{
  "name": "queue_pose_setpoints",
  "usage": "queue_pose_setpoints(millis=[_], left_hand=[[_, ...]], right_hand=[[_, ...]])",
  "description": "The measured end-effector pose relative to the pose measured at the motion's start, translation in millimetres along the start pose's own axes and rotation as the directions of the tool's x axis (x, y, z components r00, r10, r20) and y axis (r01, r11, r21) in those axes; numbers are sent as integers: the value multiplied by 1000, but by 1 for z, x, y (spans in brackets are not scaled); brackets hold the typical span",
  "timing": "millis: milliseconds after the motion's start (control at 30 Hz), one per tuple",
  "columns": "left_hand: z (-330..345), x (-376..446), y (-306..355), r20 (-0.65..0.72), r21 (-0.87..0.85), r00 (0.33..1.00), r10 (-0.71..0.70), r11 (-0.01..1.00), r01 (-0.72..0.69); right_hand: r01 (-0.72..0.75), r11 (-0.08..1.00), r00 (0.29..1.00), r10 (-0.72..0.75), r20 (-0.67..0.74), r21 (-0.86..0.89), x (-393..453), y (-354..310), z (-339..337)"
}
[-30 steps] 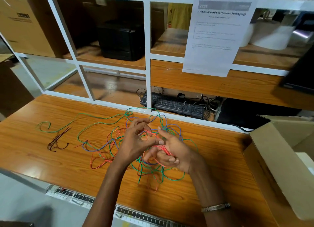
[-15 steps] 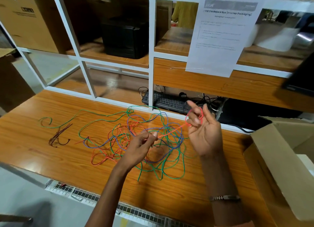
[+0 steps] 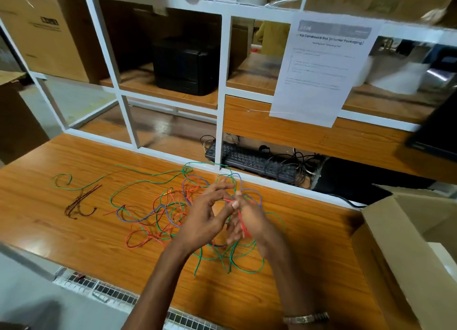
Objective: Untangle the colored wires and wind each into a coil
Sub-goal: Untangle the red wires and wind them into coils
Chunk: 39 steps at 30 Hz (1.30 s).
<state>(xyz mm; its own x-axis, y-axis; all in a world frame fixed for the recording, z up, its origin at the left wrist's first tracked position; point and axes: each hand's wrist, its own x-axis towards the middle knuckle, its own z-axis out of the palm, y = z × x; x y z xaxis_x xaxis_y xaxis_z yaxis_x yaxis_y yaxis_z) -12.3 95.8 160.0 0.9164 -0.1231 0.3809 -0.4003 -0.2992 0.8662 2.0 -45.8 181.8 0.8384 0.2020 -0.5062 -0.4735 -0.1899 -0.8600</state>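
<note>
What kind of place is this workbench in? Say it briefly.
Probably a packing or assembly station in a warehouse or workshop: a posted instruction sheet headed "Fill Cardboard Box", an open cardboard box on the bench, and cartons on white-framed shelving.

Bare forearms with no sleeves, a metal bracelet (image 3: 306,318) on the right wrist
</note>
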Motion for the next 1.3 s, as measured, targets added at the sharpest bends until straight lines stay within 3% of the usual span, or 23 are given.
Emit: queue_pose_setpoints(millis=[100, 233, 333, 433, 567, 667, 800, 867, 967, 1033, 1167, 1233, 1300], left_hand=[[-5, -2, -3, 34, 13, 999, -18, 1000, 18], [-6, -6, -7, 106, -79, 990, -97, 991, 106], [-4, -10, 4, 135, -256, 962, -237, 930, 265], [-7, -10, 6, 126, -273, 955, -267, 916, 292], [-7, -9, 4, 113, -316, 945, -308, 890, 328], [2, -12, 0, 89, -420, 901, -425, 804, 421], [14, -12, -17, -135, -440, 826, -548, 780, 445], [12, -16, -24, -173, -387, 811, -559, 796, 466], [7, -23, -23, -210, -305, 842, -497, 852, 426], [7, -25, -26, -193, -365, 842, -504, 833, 415], [11, -17, -12, -189, -545, 846, -500, 770, 333], [8, -13, -2, -262, -492, 886, -382, 843, 218], [7, -10, 5, -287, -400, 920, -266, 906, 137]], right_hand=[[-46, 998, 984, 50, 170, -30, -4, 1, -2], [-24, 990, 943, -25, 332, 142, -10, 3, -6], [-75, 972, 856, -51, 514, 222, -17, -5, -12], [-96, 979, 730, -54, 681, 180, -17, -7, -23], [-37, 944, 669, -220, 710, 328, -19, -4, -29], [-42, 805, 632, -438, 640, 592, -24, -5, -33], [-46, 557, 668, -600, 440, 829, -29, -12, -36], [-19, 419, 713, -631, 306, 908, -31, -16, -40], [157, 275, 832, -554, 23, 948, -28, -23, -53], [228, 226, 856, -510, -84, 947, -22, -21, -58], [234, 171, 895, -422, -144, 957, -12, -11, -55], [337, 219, 902, -355, -247, 916, -2, -5, -52], [429, 386, 900, -257, -351, 816, 12, 4, -48]])
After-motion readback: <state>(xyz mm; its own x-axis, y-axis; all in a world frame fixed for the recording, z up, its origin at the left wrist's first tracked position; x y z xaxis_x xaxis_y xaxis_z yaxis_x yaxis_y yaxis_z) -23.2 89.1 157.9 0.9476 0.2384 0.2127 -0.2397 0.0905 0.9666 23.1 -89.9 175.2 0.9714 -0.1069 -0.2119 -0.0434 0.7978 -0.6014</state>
